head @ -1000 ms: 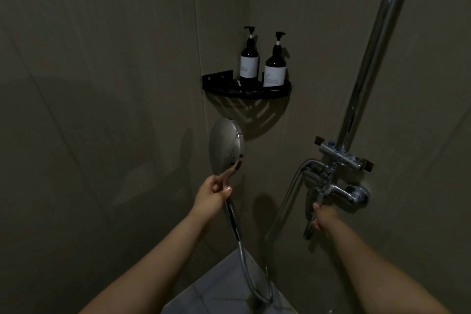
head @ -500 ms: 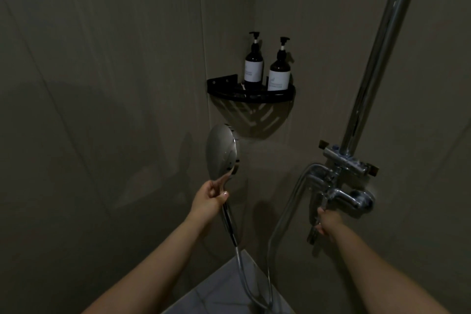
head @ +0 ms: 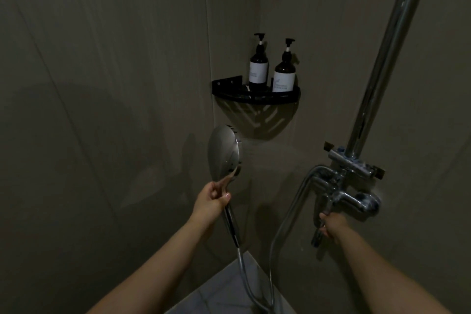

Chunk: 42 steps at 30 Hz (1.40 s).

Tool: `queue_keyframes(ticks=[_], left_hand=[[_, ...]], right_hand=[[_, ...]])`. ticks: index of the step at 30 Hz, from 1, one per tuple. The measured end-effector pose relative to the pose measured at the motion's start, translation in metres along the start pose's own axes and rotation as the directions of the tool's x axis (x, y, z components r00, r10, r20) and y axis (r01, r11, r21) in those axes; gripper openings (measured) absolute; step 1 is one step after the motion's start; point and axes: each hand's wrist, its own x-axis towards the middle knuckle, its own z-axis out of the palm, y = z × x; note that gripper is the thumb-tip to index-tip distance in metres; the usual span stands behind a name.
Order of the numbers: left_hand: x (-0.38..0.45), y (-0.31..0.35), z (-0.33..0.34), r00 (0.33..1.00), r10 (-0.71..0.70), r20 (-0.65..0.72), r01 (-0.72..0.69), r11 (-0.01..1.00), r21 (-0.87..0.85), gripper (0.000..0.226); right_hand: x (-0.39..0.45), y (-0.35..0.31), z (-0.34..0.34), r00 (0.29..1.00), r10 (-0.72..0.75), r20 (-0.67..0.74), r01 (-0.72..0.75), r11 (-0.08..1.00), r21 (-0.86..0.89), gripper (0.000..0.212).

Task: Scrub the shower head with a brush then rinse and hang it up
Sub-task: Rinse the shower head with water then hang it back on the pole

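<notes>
Dim grey-tiled shower corner: left hand (head: 212, 200) grips the round chrome shower head (head: 224, 153) by its handle, face turned off toward the wall, right hand (head: 331, 227) curled on the chrome mixer tap lever (head: 322, 222), likely for the rinse.

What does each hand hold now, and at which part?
The left hand grips the shower head at its handle, just below the head. The right hand grips the faucet lever hanging under the mixer.

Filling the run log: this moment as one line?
left hand: holds shower head | right hand: grips tap lever | brush: unseen
</notes>
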Motion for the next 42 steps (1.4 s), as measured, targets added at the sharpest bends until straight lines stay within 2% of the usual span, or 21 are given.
queue_keyframes(ticks=[3, 5, 9, 13, 17, 24, 28, 30, 32, 34, 36, 37, 39, 40, 42], left_hand=[[-0.001, 0.001, 0.0, 1.0, -0.003, 0.014, 0.004, 1.0, -0.027, 0.022], [0.0, 0.002, 0.0, 1.0, 0.002, 0.02, -0.002, 1.0, -0.01, 0.022], [0.002, 0.001, 0.0, 1.0, -0.002, 0.007, 0.002, 1.0, -0.02, 0.02], [0.007, -0.001, 0.0, 1.0, 0.006, -0.02, -0.006, 1.0, 0.025, 0.022], [0.01, -0.001, 0.004, 1.0, -0.004, 0.001, 0.004, 1.0, -0.008, 0.024], [0.011, -0.002, 0.009, 1.0, 0.008, 0.029, -0.008, 1.0, 0.01, 0.019], [0.012, -0.003, 0.013, 0.999, -0.007, 0.05, 0.009, 1.0, -0.026, 0.019], [0.011, -0.002, 0.014, 0.998, -0.001, 0.062, 0.003, 0.999, -0.038, 0.019], [0.012, 0.0, 0.013, 0.998, 0.007, 0.067, -0.005, 1.0, -0.031, 0.02], [0.012, 0.003, 0.01, 0.997, 0.013, 0.081, -0.011, 1.0, -0.023, 0.022], [0.011, 0.007, 0.011, 0.995, 0.01, 0.097, -0.007, 0.999, -0.032, 0.022], [0.009, 0.008, 0.012, 0.995, 0.013, 0.1, -0.009, 0.999, -0.04, 0.022], [0.004, 0.013, 0.016, 0.994, 0.024, 0.105, -0.015, 0.997, -0.08, 0.027], [0.0, 0.016, 0.019, 0.993, 0.024, 0.119, -0.012, 0.995, -0.101, 0.028], [-0.011, 0.022, 0.028, 0.985, 0.019, 0.173, 0.003, 0.992, -0.123, 0.03]], right_hand=[[0.001, -0.004, -0.003, 1.0, 0.011, 0.021, -0.01, 0.996, -0.084, 0.013], [0.005, -0.003, -0.005, 1.0, 0.012, 0.019, -0.009, 0.989, -0.149, 0.031], [0.008, 0.001, -0.011, 0.998, 0.046, 0.029, -0.038, 0.969, -0.245, 0.04], [0.005, -0.003, -0.014, 1.0, 0.01, 0.019, -0.004, 0.954, -0.301, 0.02], [0.01, -0.004, -0.016, 0.997, 0.047, 0.061, -0.026, 0.948, -0.317, 0.028], [0.013, 0.001, -0.014, 0.993, 0.054, 0.106, -0.022, 0.96, -0.279, 0.026], [0.009, -0.004, -0.013, 0.998, -0.049, 0.027, 0.056, 0.895, -0.442, 0.019], [0.009, -0.003, -0.012, 0.998, -0.067, -0.003, 0.055, 0.845, -0.531, 0.026], [0.011, 0.0, -0.011, 0.997, -0.058, -0.042, 0.026, 0.842, -0.539, 0.03], [0.013, 0.004, -0.008, 0.999, 0.0, -0.046, -0.021, 0.882, -0.47, 0.038], [0.005, 0.0, -0.004, 0.987, 0.153, 0.056, -0.126, 0.935, -0.333, 0.05], [-0.004, -0.005, -0.004, 0.958, 0.234, 0.164, -0.173, 0.932, -0.32, 0.055], [-0.027, -0.027, -0.006, 0.857, 0.297, 0.421, -0.106, 0.901, -0.42, 0.054], [-0.041, -0.042, -0.007, 0.795, 0.276, 0.54, -0.031, 0.908, -0.418, 0.046], [-0.067, -0.074, -0.01, 0.715, 0.07, 0.696, 0.081, 0.98, -0.182, 0.019]])
